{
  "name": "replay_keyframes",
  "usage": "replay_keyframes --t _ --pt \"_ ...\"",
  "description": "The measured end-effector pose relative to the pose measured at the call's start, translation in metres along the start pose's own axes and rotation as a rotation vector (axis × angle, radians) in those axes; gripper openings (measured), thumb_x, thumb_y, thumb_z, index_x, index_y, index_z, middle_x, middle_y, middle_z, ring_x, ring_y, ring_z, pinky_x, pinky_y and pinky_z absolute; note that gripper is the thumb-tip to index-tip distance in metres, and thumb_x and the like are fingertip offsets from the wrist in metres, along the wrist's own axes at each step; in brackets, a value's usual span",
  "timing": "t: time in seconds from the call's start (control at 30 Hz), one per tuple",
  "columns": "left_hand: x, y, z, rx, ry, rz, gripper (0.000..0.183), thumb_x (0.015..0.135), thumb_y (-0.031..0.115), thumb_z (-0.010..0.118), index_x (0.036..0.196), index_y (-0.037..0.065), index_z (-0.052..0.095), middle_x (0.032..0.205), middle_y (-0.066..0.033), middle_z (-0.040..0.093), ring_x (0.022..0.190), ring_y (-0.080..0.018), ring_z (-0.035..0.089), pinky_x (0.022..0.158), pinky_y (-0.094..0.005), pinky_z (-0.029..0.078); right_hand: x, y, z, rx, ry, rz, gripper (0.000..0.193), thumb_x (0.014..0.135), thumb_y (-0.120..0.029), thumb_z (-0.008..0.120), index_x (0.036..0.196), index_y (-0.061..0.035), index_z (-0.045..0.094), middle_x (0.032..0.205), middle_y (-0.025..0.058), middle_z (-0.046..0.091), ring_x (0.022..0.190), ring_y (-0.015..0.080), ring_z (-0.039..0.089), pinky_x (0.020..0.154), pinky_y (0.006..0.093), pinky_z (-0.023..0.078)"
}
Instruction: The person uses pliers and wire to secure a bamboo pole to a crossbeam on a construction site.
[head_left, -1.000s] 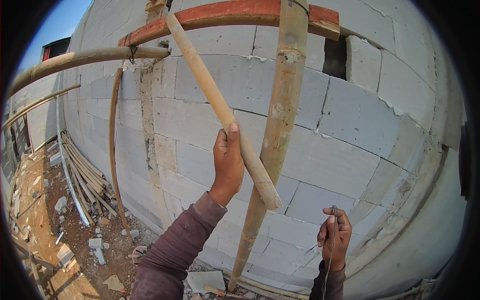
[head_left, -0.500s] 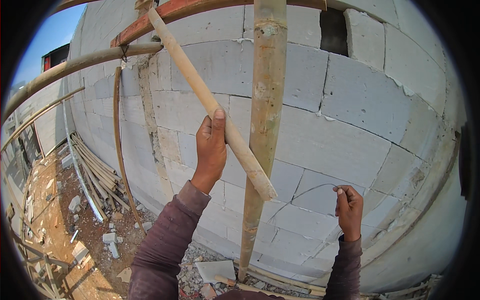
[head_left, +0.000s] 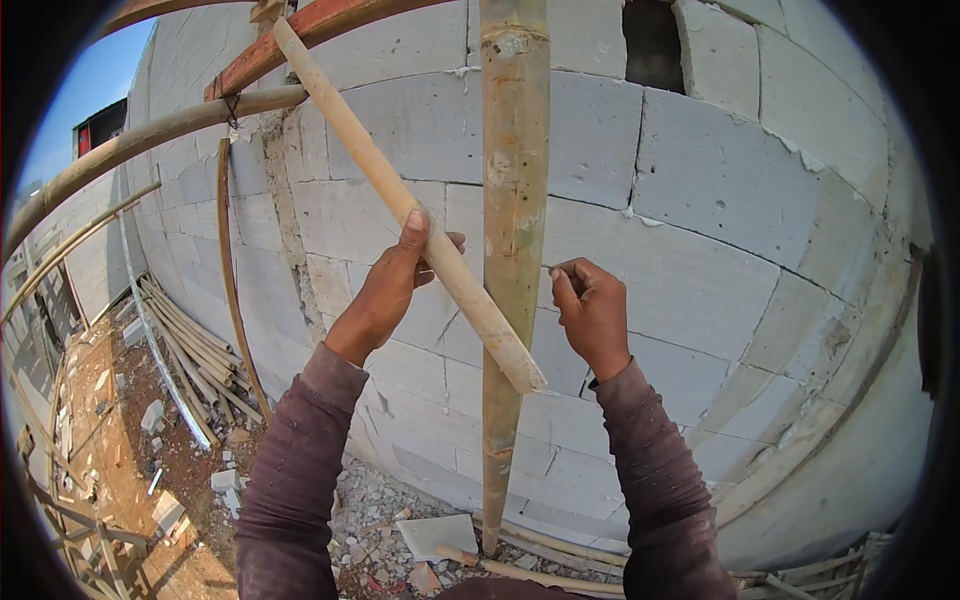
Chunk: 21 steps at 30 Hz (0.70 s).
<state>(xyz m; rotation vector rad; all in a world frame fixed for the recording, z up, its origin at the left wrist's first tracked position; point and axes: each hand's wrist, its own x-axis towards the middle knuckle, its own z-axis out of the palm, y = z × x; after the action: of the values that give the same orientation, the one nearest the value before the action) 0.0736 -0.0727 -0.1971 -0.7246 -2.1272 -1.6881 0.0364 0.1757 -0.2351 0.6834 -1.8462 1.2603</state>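
Observation:
A short bamboo pole slants down to the right, its lower end crossing in front of a thick upright bamboo post. My left hand grips the slanted pole near its middle, the thumb on the near side and fingertips showing past its far edge. Just right of the post, my right hand is closed in a pinch on a thin wire. Only a short bit of that wire shows beside my fingers; the post and slanted pole hide where it runs.
Behind the post stands a pale block wall with a dark hole high up. A reddish wooden beam and a horizontal bamboo pole cross the upper left. Bamboo poles and rubble lie on the ground.
My right hand has moved left and up, bringing the wire close to the post. My left hand has shifted slightly on the slanted pole, its fingers now showing past the far edge.

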Motion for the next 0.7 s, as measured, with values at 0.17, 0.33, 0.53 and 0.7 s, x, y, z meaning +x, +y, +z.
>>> replay_keyframes --t 0.17,0.33,0.53,0.7 --pt "-0.002 0.016 -0.008 -0.022 -0.215 -0.194 0.105 0.087 0.079 0.012 0.123 -0.011 0.052 0.114 -0.0251 0.061 0.107 -0.0309 0.061 0.093 -0.0409 0.049 0.02 -0.028 -0.004 0.287 -0.534 0.24 0.024 0.094 -0.015 0.055 0.089 0.0045 0.069 0.063 0.0012 0.06 0.046 0.006 0.048 0.043 0.0215 0.041" --pt "-0.009 0.029 -0.008 -0.139 -0.324 -0.242 0.105 0.088 0.078 0.011 0.115 -0.013 0.056 0.094 -0.0232 0.068 0.084 -0.0263 0.07 0.076 -0.0334 0.057 0.03 -0.047 -0.02 0.213 -0.774 0.268 0.025 0.095 -0.015 0.053 0.1 0.0034 0.07 0.067 0.0003 0.062 0.049 0.0045 0.048 0.047 0.0197 0.042" --pt "-0.013 0.029 -0.002 -0.194 -0.244 -0.196 0.099 0.087 0.079 0.02 0.112 -0.011 0.055 0.094 -0.0246 0.066 0.085 -0.0273 0.07 0.076 -0.0348 0.058 0.015 -0.065 -0.056 -0.016 -0.71 0.161 0.021 0.09 -0.01 0.056 0.1 0.0049 0.067 0.068 0.005 0.062 0.053 0.0124 0.052 0.054 0.0271 0.046" --pt "-0.013 0.031 -0.002 -0.156 -0.183 -0.232 0.095 0.091 0.074 0.021 0.108 -0.011 0.058 0.091 -0.0227 0.067 0.077 -0.0262 0.071 0.072 -0.0347 0.059 -0.021 -0.109 -0.088 -0.454 -0.545 -0.023 0.012 0.084 -0.006 0.062 0.093 0.002 0.064 0.069 0.0129 0.062 0.052 0.0247 0.054 0.053 0.0356 0.046"
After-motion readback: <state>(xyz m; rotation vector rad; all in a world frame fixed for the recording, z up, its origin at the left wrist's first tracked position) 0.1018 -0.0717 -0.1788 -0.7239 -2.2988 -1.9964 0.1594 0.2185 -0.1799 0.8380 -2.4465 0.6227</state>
